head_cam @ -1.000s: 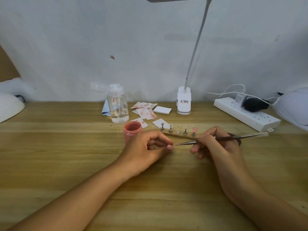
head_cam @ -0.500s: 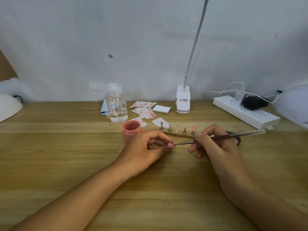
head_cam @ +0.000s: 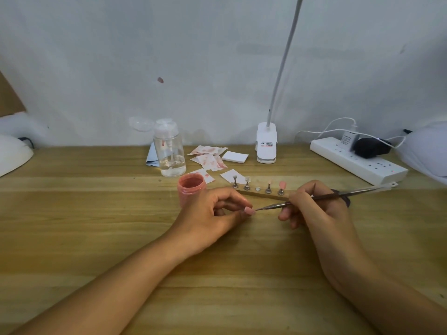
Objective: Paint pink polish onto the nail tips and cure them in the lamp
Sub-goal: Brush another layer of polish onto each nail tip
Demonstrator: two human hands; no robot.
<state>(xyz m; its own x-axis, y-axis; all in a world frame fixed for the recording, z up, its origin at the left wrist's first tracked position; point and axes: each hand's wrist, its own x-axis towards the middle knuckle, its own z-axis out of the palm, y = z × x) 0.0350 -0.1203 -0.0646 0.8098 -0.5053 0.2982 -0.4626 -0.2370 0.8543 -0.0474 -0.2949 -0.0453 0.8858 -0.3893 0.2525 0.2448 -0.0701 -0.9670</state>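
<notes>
Pinching the nail tip (head_cam: 249,210) between thumb and forefinger, your left hand (head_cam: 212,213) sits low at the desk (head_cam: 96,213), which steadies the small pink piece and turns it toward the brush (head_cam: 338,195). Your right hand (head_cam: 314,206) grips the brush like a pen, its fine end touching or just beside the tip's edge. The open jar of pink polish (head_cam: 191,187) stands just behind the left hand, near for reloading, and the wooden holder strip (head_cam: 262,194) beyond both hands shows one bare seat between its pegs, likely where this tip goes for curing, not yet begun.
</notes>
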